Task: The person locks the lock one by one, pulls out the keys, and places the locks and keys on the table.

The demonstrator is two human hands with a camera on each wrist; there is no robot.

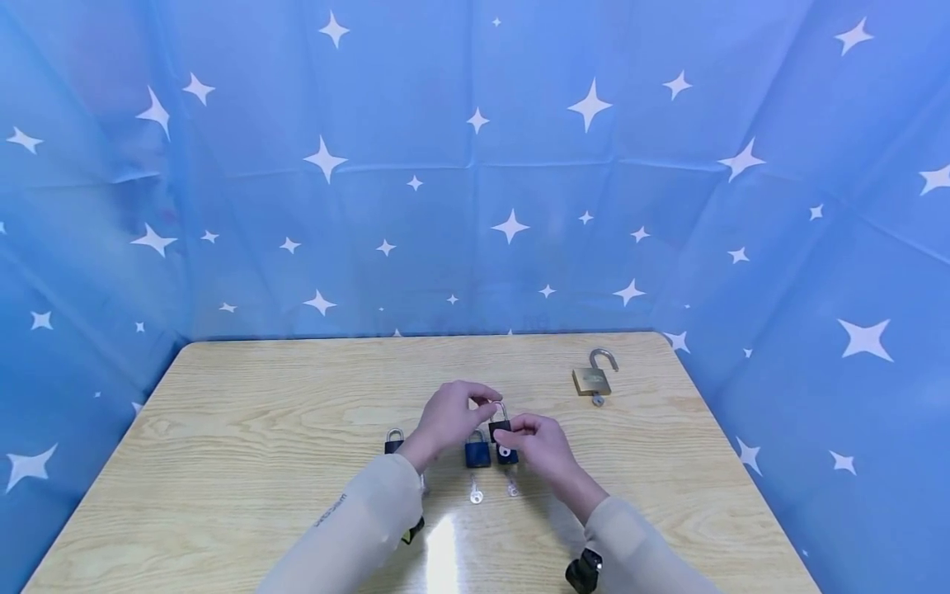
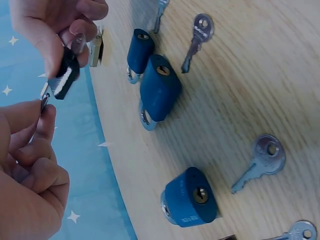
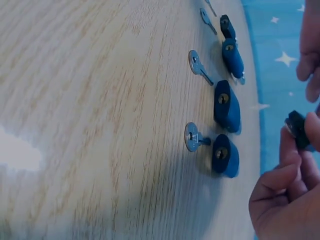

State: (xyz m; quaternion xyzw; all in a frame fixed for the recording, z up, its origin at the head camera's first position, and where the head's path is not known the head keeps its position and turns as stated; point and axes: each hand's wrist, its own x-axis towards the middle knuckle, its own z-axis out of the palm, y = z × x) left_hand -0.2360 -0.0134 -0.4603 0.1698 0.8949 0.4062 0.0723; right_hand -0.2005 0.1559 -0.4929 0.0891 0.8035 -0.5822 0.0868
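A small black padlock (image 1: 499,430) is held above the table between both hands. My right hand (image 1: 547,452) grips its body, and a key (image 2: 78,44) with a round head shows at its underside, by the right fingers. My left hand (image 1: 454,415) pinches the padlock's metal shackle (image 1: 500,407) between thumb and fingertips. Whether the shackle is locked or released cannot be made out. Below the hands, blue padlocks (image 1: 477,454) stand in a row on the table, and a loose key (image 1: 476,493) lies in front of one.
At the table's back right lies a large brass padlock (image 1: 591,380), its shackle swung open and a key (image 1: 598,400) at its base. Another dark padlock (image 1: 395,442) stands beside the left forearm. A blue curtain (image 1: 416,206) with white stars surrounds the wooden table (image 1: 260,429).
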